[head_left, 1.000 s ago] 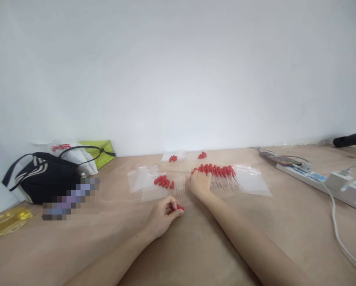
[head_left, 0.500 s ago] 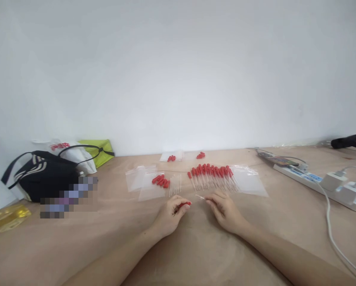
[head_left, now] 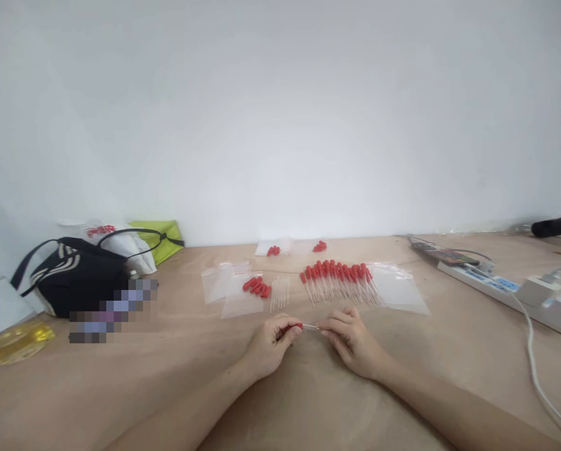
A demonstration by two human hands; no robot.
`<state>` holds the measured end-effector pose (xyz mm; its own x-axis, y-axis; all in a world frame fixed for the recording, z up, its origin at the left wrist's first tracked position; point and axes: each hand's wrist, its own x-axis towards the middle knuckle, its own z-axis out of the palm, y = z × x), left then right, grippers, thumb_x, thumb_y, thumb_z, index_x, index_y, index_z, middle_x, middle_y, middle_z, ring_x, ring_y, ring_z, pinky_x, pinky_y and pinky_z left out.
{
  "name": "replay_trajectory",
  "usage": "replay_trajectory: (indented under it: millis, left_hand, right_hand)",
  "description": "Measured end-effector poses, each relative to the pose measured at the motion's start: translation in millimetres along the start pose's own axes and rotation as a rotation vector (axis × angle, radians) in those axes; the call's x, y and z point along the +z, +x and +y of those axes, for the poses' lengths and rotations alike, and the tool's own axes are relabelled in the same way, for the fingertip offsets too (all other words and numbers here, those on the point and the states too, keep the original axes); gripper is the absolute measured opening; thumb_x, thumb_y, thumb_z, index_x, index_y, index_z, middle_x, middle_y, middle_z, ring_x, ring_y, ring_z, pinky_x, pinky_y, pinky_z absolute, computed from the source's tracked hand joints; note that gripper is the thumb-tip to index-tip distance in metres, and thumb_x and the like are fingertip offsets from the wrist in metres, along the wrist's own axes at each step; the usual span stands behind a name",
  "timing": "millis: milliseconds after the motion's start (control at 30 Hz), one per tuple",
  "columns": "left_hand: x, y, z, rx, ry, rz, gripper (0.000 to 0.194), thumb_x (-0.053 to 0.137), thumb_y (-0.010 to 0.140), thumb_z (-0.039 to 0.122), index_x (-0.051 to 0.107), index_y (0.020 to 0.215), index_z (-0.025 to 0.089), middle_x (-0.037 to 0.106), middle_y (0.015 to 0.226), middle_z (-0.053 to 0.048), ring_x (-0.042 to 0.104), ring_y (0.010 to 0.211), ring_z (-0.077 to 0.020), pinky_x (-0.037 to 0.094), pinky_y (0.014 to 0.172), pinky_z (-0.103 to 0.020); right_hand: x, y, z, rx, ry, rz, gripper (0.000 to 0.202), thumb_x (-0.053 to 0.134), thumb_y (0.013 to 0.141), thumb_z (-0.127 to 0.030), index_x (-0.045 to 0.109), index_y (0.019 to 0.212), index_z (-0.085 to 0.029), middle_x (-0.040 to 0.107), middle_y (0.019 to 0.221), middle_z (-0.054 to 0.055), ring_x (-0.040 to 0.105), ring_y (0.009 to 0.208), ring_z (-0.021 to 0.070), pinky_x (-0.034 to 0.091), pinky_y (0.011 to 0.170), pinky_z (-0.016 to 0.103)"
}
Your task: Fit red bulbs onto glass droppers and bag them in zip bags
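A slim clear tube [head_left: 310,326] is pinched crosswise in the right hand [head_left: 355,343], its left end at a red rubber bulb [head_left: 299,326] gripped by curled fingers of the left hand [head_left: 271,347].

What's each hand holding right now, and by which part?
Left hand: a red bulb, pinched around its body, one end showing. Right hand: a thin tube, gripped by the part away from the bulb.
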<state>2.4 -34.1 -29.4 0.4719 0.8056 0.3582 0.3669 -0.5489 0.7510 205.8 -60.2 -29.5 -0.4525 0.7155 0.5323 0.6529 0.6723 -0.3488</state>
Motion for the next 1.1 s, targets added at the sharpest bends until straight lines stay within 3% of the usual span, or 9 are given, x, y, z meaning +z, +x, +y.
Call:
replay_trajectory:
  millis: [267,400,833,1100]
  left_hand:
    - [-6.3,-3,14,0.065,0.152,-0.067,0.019,0.048,0.081,0.024,0.066,0.078,0.018,0.059,0.07,-0.003,0.054,0.066,-0.0142,0.04,0.062,-0.023]
    - [-6.6,-6,15,0.116,0.235,-0.092,0.02,0.047,0.082,0.026,0.066,0.08,0.019,0.058,0.069,-0.002,0.054,0.062,-0.0133,0.04,0.06,-0.022]
    - [-5.1,-7,14,0.264,0.281,-0.123,0.017,0.045,0.081,0.022,0.061,0.082,0.016,0.058,0.073,-0.004,0.054,0.066,-0.0132,0.042,0.061,-0.021]
    - [-5.2,-5,15,0.227,0.263,-0.16,0.014,0.047,0.079,0.019,0.061,0.081,0.015,0.059,0.073,-0.004,0.055,0.067,-0.0137,0.042,0.063,-0.022]
  right_hand:
    - [-3,0,4,-0.119,-0.117,0.001,0.043,0.036,0.069,-0.001,0.059,0.098,-0.024,0.06,0.077,0.003,0.049,0.065,0.0124,0.024,0.07,0.032]
    - [-4,-1,-1,-0.118,-0.157,-0.023,0.033,0.038,0.072,-0.005,0.061,0.089,-0.022,0.059,0.074,0.002,0.044,0.059,0.0116,0.022,0.065,0.032]
    - [-3,1,-18,0.102,0.066,-0.136,0.022,0.036,0.082,-0.017,0.055,0.073,-0.019,0.057,0.068,0.0,0.047,0.062,0.0108,0.024,0.067,0.027]
    - [1,6,-20,0.15,0.177,-0.154,0.023,0.036,0.083,-0.02,0.056,0.07,-0.018,0.058,0.068,0.0,0.05,0.066,0.0118,0.029,0.07,0.027]
